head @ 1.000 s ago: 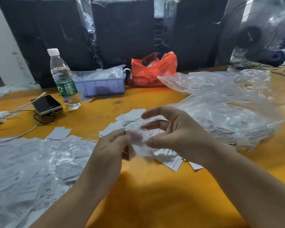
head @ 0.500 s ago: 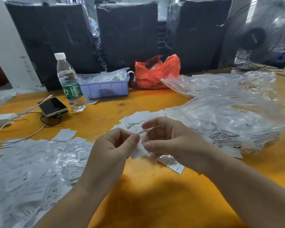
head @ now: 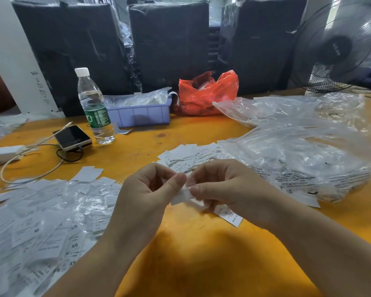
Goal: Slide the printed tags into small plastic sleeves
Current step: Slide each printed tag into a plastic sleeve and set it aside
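Above the orange table (head: 197, 249), my left hand (head: 146, 196) and my right hand (head: 225, 187) meet over a small white printed tag (head: 181, 196) in a clear plastic sleeve. Both hands pinch it between thumb and fingers, and how far the tag sits inside the sleeve is hidden by them. Loose printed tags (head: 191, 156) lie in a pile just behind my hands, and one tag (head: 229, 216) lies under my right wrist. A heap of sleeved tags (head: 41, 224) covers the table at the left.
A big clear plastic bag (head: 304, 155) of sleeves spreads at the right. Behind stand a water bottle (head: 94, 108), a phone (head: 73, 137) with a cable, a purple tray (head: 139, 114), a red bag (head: 206, 93) and a fan (head: 338, 46).
My hands have drawn closer together and my right fingers have curled in onto the tag and sleeve. The view has tilted a little, so everything sits slightly lower in the frame.
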